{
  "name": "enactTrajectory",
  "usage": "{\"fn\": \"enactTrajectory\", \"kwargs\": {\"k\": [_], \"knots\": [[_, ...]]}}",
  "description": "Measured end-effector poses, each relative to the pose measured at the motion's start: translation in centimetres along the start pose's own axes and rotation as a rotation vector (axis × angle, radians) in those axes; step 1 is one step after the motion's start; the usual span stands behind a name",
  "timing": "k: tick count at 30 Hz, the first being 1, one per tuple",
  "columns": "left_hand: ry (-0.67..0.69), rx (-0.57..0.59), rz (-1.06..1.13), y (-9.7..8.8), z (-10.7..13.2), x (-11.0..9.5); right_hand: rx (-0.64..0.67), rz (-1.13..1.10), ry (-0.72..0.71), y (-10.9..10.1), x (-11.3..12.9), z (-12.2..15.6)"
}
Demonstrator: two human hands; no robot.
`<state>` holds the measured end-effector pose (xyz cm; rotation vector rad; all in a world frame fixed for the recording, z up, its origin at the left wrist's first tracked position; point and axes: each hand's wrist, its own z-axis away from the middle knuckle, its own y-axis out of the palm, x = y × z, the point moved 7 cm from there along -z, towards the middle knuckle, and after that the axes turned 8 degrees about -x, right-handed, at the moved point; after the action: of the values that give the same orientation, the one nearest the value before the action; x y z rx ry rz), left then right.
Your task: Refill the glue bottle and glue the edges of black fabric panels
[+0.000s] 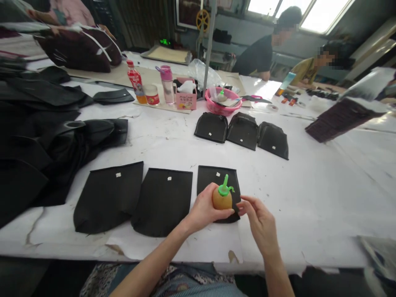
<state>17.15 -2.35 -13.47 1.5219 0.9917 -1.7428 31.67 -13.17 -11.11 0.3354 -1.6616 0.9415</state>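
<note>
My left hand (204,208) is wrapped round a squeeze bottle (222,201) of yellowish-brown contents, with its green nozzle pointing up. Beneath it lies a black panel (216,170) with a small white label, partly hidden by hand and bottle. At that panel's right edge is my right hand (258,220), thumb and fingers drawn together; what they pinch, if anything, is too small to make out. To the left lie two more black panels, one in the middle (163,202) and one farther left (108,198), each with a white label.
Three smaller black pieces (243,130) lie farther back. Behind them stand a pink basin (222,108), scissors (255,98), a pink box (186,100), a purple-lidded bottle (168,88) and a red-labelled drink bottle (135,80). Black material (58,152) is heaped at left. Other people work across the table.
</note>
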Motion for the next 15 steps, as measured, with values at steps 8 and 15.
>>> {"fn": "enactTrajectory", "kwargs": {"k": [8,15], "knots": [[-0.044,-0.045,-0.081,-1.7,1.0,0.3,0.109,0.26,-0.481,4.4,6.6,-0.8],[0.018,-0.088,-0.036,-4.3,1.3,0.4,0.238,0.308,-0.585,7.1,8.0,-1.2]]}}
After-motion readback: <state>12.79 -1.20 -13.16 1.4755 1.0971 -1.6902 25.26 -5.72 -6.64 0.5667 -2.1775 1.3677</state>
